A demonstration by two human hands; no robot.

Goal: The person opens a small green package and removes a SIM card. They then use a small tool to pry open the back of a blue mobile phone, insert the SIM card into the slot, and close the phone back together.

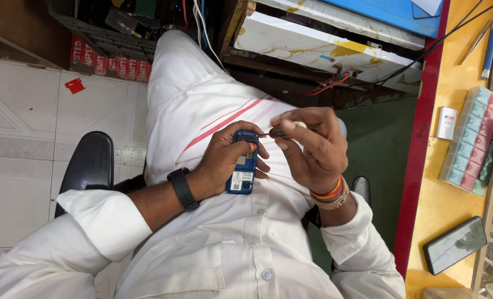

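Pale floor tiles spread out on one side of you, and a yellow bench with a red edge runs along the other, so your lap serves as the work surface between them. Your white trousers give a plain backing for small parts.

Your left hand wraps closed around a blue phone, back cover off and open side up, thumb along 1 edge so it sits steady over your thigh. Your right hand pinches a small screwdriver, fingers shut on its grip, tip pointing at the phone's top end, touching or nearly so.

On the bench, a tray of small boxes in teal, pink and green rows lies within reach, and a dark phone rests face up nearer you. 1 small white box with a red and blue mark stands beside the tray.

Across the floor, a red carton with white lettering sits under a grey crate, and 1 red scrap lies on a tile. Inside the blue phone, a white label covers the lower part.
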